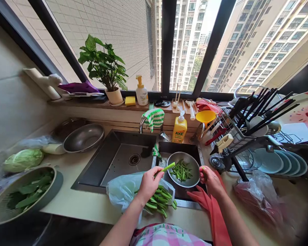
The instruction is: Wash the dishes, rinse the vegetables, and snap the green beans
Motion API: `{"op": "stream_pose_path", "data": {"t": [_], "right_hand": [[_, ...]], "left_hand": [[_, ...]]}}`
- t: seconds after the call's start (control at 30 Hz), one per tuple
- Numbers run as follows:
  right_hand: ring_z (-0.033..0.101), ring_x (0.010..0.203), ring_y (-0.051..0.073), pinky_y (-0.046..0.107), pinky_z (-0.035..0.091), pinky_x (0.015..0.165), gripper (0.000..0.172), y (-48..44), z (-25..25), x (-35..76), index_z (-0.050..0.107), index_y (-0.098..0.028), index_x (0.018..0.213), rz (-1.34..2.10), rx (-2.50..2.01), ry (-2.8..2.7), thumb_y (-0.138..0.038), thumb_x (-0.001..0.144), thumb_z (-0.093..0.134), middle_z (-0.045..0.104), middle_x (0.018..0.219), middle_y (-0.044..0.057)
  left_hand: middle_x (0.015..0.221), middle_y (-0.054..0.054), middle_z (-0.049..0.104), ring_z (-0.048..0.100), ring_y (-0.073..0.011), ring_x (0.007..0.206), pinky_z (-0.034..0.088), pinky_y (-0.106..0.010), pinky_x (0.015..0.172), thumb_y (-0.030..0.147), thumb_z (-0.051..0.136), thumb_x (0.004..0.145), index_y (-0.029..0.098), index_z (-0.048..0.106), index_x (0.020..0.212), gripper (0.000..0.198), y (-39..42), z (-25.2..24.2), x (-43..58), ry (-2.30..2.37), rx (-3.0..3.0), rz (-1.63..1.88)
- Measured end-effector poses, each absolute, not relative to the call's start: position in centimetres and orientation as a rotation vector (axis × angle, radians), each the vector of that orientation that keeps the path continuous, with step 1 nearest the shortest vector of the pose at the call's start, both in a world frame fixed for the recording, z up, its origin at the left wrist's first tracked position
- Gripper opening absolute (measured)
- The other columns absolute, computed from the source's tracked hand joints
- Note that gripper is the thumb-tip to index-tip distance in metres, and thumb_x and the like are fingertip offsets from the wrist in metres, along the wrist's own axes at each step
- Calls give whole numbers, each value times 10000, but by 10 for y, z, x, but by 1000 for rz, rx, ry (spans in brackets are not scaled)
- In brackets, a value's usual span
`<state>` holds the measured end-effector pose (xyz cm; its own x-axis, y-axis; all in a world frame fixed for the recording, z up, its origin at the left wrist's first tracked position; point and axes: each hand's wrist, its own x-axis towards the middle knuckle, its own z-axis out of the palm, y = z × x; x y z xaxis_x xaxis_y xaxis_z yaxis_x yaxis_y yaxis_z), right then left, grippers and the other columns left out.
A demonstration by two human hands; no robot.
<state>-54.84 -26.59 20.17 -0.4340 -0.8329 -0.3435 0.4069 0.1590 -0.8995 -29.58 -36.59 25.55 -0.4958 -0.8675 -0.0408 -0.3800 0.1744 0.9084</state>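
My left hand is closed around a green vegetable stem, whose cut end points toward a metal bowl. Short green stem pieces lie inside that bowl, which sits in the smaller right sink basin. Beneath my left wrist, a bundle of long green stems pokes out of a pale plastic bag at the sink's front edge. My right hand is pinched shut at the right of the bowl, with a small bit of green at its fingertips. Red rubber gloves drape over the counter below it.
Left of the large sink basin stand a wok, a cabbage and a colander of leaves. A yellow soap bottle and the faucet rise behind. At right are a dish rack and a bagged item.
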Motion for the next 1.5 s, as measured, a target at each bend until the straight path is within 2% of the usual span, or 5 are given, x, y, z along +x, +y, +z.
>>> {"op": "stream_pose_path", "data": {"t": [0.37, 0.97, 1.3, 1.4, 1.5], "right_hand": [[451, 555, 92, 237, 396, 553, 363, -250, 232, -469, 567, -199, 921, -1408, -555, 1283, -479, 708, 658, 523, 688, -26], [317, 516, 78, 211, 272, 474, 382, -293, 247, -415, 465, -184, 641, -1325, -840, 1223, -513, 685, 654, 367, 564, -63], [546, 688, 167, 294, 448, 657, 155, -289, 218, -389, 624, -193, 884, -793, -1541, 1451, -235, 763, 537, 619, 740, 23], [559, 1000, 229, 376, 440, 874, 365, -295, 213, -374, 569, -208, 1103, -936, -1732, 1381, -140, 748, 514, 631, 1072, 83], [578, 986, 215, 378, 454, 870, 282, -297, 219, -376, 554, -215, 1109, -1177, -1506, 1423, -238, 844, 462, 629, 1082, 86]], "left_hand": [[675, 32, 479, 388, -74, 589, 313, -202, 555, 437, 633, 740, 157, 584, 959, 358, -347, 262, -319, -1532, 907, -2087], [625, 3, 583, 497, -90, 569, 370, -215, 558, 385, 692, 686, 114, 584, 718, 294, -358, 267, -278, -1654, 976, -2043], [660, 14, 583, 530, -80, 573, 421, -208, 586, 389, 730, 653, 135, 551, 803, 344, -357, 261, -236, -1141, 1141, -1909], [761, 1, 598, 542, -80, 608, 445, -219, 626, 380, 735, 647, 143, 570, 897, 381, -355, 263, -234, -1089, 1110, -1883], [843, -22, 608, 558, -98, 675, 452, -235, 667, 368, 724, 656, 139, 590, 906, 365, -352, 262, -244, -1130, 1105, -1868]]}}
